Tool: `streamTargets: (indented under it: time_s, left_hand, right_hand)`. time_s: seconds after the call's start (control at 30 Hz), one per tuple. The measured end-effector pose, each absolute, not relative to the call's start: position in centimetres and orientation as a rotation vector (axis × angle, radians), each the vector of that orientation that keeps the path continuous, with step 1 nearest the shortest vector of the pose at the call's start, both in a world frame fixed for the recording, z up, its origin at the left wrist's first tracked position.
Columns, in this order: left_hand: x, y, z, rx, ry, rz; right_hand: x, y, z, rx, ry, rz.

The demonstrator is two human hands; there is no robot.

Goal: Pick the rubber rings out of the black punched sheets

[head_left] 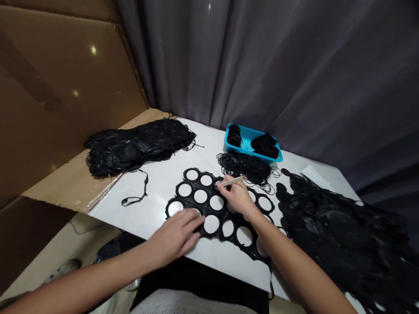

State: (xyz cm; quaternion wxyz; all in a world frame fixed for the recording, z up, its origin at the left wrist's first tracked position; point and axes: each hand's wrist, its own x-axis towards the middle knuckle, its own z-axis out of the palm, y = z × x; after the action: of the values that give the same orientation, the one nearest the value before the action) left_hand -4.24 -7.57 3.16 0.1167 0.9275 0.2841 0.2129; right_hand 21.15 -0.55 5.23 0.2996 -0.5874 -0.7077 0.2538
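Observation:
A flat black sheet (pixel 205 201) with rows of round holes lies on the white table, whose top shows through the holes. My left hand (pixel 179 233) rests on its near left part, fingers stretched out and pressing it down. In my right hand (pixel 237 194) is a slim white pen-like tool (pixel 238 179), pinched between the fingers over the sheet's far edge. The tool's tip is by one hole there, and its exact kind cannot be made out. My right forearm covers some of the sheet's right side.
Behind the sheet lies a tangle of thin black rings (pixel 244 165). A blue basket (pixel 253 155) holds black bundles. A stack of black sheets (pixel 140 146) sits at left by a cardboard wall (pixel 65 78). A large black pile (pixel 337 231) spreads at right, beside a white slip (pixel 317 178).

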Motion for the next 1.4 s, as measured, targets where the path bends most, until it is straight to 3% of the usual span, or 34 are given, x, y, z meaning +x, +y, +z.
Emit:
streamTargets:
  time_s: [0.23,0.87,0.97,1.17,1.4]
  left_hand:
    - [-5.2,-5.7,1.1,2.944,1.046,0.593]
    - [-4.8,-5.5,1.5,2.937,1.006,0.611]
    - [-4.9,-5.5,1.5,2.924,1.012,0.587]
    - [-4.8,-5.3,1.7,2.951,0.996,0.546]
    - [-5.0,-5.6,1.6,2.937,1.005,0.552]
  right_hand:
    - [17.6,-3.3,3.4,-1.345,-1.848,1.044]
    - [17.6,-3.7,2.9,-1.284,-1.98,0.848]
    - [17.3,-4.2,2.9,-1.243,-2.116,0.715]
    - [16.5,-4.2,3.2,-1.185,-2.575,0.015]
    - [21.6,5.8,5.8,-1.704,-2.047,-0.094]
